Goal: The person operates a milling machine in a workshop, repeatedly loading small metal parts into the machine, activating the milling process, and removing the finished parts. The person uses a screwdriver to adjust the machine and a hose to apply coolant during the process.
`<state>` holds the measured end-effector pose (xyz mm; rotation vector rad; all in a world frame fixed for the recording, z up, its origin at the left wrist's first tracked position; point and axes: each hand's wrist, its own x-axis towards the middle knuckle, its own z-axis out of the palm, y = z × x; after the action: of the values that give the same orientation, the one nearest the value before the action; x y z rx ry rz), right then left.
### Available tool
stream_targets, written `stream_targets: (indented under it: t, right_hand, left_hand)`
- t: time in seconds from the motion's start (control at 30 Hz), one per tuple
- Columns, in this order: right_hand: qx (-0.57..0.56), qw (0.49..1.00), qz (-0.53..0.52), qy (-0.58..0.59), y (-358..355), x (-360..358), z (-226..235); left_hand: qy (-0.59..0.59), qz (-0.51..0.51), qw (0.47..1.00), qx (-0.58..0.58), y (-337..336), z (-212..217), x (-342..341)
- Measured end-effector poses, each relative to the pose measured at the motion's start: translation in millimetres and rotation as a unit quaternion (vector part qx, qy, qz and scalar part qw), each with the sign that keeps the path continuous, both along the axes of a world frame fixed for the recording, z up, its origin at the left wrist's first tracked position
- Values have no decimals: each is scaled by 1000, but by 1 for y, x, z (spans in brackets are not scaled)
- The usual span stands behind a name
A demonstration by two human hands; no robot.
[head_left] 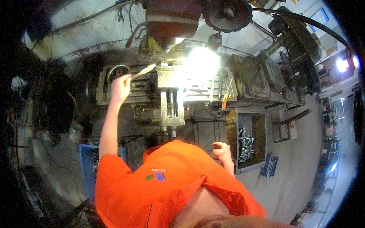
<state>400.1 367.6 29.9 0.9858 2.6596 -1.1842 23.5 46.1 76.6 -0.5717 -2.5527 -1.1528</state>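
My left hand (121, 89) is closed round the handle of a brush (143, 71), whose pale tip points toward the vise (172, 110) on the machine table (142, 99). The tip is just left of the vise jaws, below the machine's spindle (166, 46). Beside the hand sits a round black dish (118, 72) with something yellowish inside. My right hand (223, 152) is near my body, right of the vise handle end, fingers curled. Something dark shows at its fingertips, too small to name. Strong lamp glare hides the right side of the jaws.
A yellow-handled tool (226, 102) and long metal tools (213, 88) lie on the table's right part. A bin (232, 142) of metal parts stands at the right, a blue crate (86, 167) at the left. The machine's motor head (173, 21) overhangs the vise.
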Motion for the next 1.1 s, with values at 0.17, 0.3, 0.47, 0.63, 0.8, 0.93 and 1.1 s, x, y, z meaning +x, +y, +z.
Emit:
stream_targets:
  t: [0.17, 0.3, 0.47, 0.63, 0.8, 0.93, 1.1]
  right_hand:
    - [-9, 1000, 7, 2, -2, -5, 5]
    - [-1, 999, 41, 13, -2, -13, 2]
    - [-16, 999, 43, 15, 0, -20, -6]
    - [9, 998, 61, 3, -3, -19, -10]
    - [-6, 998, 56, 20, -9, -17, -6]
    - [5, 999, 49, 8, -8, -11, -7]
    - [-9, 999, 7, 33, 27, -5, 13]
  left_hand:
    - [-80, 103, 989, 66, -76, -22, -14]
    - [-169, 109, 950, 237, -91, -38, -24]
    - [-220, 63, 935, 271, -82, -52, -37]
    - [-22, 195, 980, -28, -60, -65, -46]
    - [72, 171, 967, -176, -45, -76, -31]
    - [27, 119, 957, -262, -39, -68, -15]
    - [-21, 127, 991, -25, -21, -34, -9]
